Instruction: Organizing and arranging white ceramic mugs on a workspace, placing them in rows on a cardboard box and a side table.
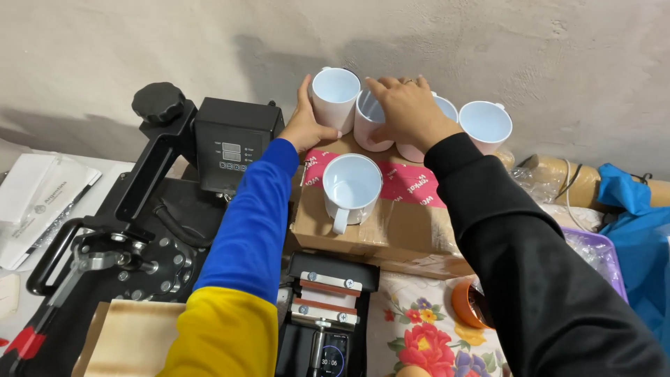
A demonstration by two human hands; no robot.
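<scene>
My left hand (305, 124) wraps around a white mug (335, 98) standing at the back left of a cardboard box (401, 216) sealed with pink tape. My right hand (407, 112) lies over the tops of two more white mugs, one (368, 122) beside the left one and one (442, 112) mostly hidden under my palm. A fourth white mug (486, 124) stands at the right end of the row, untouched. Nearer to me on the box, a fifth white mug (351, 187) stands alone with its handle toward me.
A black heat press with a control box (230, 150) and knob (159, 102) sits left. A smaller mug press with a timer (328, 314) lies below the box. White papers (38, 202) far left, an orange cup (467, 304), a purple tray (600, 255), blue cloth (638, 230) right.
</scene>
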